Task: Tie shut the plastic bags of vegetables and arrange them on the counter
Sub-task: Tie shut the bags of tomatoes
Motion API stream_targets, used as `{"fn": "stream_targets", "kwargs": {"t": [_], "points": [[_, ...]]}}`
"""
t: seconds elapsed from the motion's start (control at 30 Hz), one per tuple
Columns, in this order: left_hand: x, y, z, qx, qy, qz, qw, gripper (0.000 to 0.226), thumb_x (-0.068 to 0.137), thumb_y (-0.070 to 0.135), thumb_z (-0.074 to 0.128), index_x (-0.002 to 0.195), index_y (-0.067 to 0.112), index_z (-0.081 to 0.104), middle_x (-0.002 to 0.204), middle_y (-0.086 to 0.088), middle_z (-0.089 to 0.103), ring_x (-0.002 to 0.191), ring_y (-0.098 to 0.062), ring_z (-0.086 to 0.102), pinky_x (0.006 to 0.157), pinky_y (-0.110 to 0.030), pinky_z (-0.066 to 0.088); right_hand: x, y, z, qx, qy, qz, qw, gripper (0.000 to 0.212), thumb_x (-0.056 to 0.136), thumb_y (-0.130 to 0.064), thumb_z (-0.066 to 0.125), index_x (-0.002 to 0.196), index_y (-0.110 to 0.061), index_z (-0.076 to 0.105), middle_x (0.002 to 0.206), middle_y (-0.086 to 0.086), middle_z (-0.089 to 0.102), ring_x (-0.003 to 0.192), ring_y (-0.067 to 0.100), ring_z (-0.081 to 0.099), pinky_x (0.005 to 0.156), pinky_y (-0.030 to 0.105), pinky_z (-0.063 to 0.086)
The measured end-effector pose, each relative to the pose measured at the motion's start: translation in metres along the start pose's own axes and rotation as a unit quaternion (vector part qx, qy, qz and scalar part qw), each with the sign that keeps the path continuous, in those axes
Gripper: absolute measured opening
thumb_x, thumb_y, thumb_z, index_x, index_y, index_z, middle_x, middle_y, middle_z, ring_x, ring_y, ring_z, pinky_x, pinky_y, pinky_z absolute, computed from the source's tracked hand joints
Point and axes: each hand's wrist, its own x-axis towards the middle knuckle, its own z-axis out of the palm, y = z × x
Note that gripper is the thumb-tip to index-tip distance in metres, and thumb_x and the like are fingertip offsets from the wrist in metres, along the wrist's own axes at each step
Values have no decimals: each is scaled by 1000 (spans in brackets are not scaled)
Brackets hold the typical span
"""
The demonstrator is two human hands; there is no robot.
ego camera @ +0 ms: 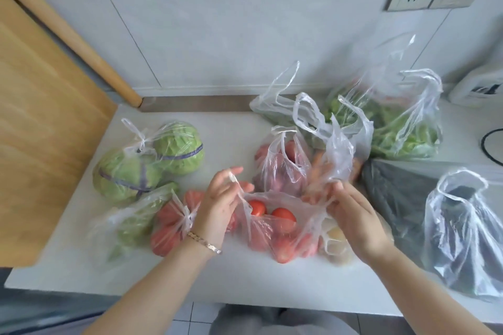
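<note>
— Where's the open tomato bag (275,228)?
— Mid-worktop (217,275), near the front edge, right between the hands.
— And the grips?
— Left hand (217,204) pinches the left handle (239,190), and right hand (353,215) curls round the plastic on the right. The mouth is stretched side to side, with neither hand nearer. I'd guess the handles cross over the tomatoes (283,216).

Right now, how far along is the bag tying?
Done: the clear plastic bag of green cabbages and the knotted bag of tomatoes at left are tied. In hand: left hand and right hand each hold a handle of the open clear bag of red tomatoes. Left: the clear bag of leafy greens and the clear bag of dark vegetables, handles loose.
</note>
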Motion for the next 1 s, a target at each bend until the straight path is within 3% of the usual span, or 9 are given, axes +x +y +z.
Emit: {"fn": "stream_targets", "kwargs": {"t": [0.13,0.23,0.33,0.43,0.6,0.7,0.77,0.87,1.0], "points": [[6,-27,-7,141,-42,-4,989,78,71,17,63,130,53,24,101,-13,59,88,-18,64,85,-27,47,4,10,-4,46,7,-15,999,25,95,-14,39,104,-29,58,73,-4,67,79,13,64,79,25,52],[9,-43,-14,252,-78,-17,964,96,61,19,74,128,54,16,107,-11,60,104,-20,59,93,-35,48,5,20,-9,3,-14,-20,1000,31,83,5,56,106,-15,52,101,8,68,91,11,66,84,27,54],[6,-50,-20,225,-68,-8,972,65,54,13,77,106,31,42,100,-1,62,97,-14,63,88,-27,48,-4,41,-10,29,6,-23,999,57,61,-18,82,97,-3,40,105,24,59,91,8,65,78,20,53],[1,-56,-31,249,-18,29,968,60,55,3,81,89,18,34,98,11,67,94,0,64,86,-16,45,-12,62,-18,-81,17,-32,996,73,50,-48,83,98,-19,37,125,0,53,109,3,57,94,25,45],[19,-58,-37,525,-187,67,828,109,54,33,86,138,27,18,137,19,25,128,1,24,106,-11,18,3,85,-17,-492,-64,-78,865,100,60,-45,80,135,-45,14,141,-28,14,133,-3,20,107,26,30],[29,-63,-17,541,-260,192,776,73,77,47,63,139,29,29,143,17,17,138,-1,13,115,-24,13,13,94,-6,-490,-91,-161,852,60,77,-54,55,130,-49,26,148,-22,12,137,3,23,106,28,35],[33,-70,-9,459,-244,202,830,57,87,56,39,119,12,56,129,13,48,125,0,39,109,-18,27,15,94,3,-404,-70,-156,898,30,85,-48,44,115,-47,47,146,-17,29,132,-4,31,105,14,31],[34,-79,-2,247,-131,19,960,64,85,63,35,72,5,56,71,4,59,73,-9,56,83,-25,46,11,92,18,-135,12,-48,990,33,88,-45,46,111,-26,62,120,-9,63,116,3,54,100,20,40],[46,-92,-4,131,54,-148,979,38,96,22,39,59,12,38,48,-4,40,38,-10,44,43,-18,40,20,94,32,86,126,36,988,38,88,-30,46,87,4,64,81,9,73,82,20,68,81,27,51]]}}
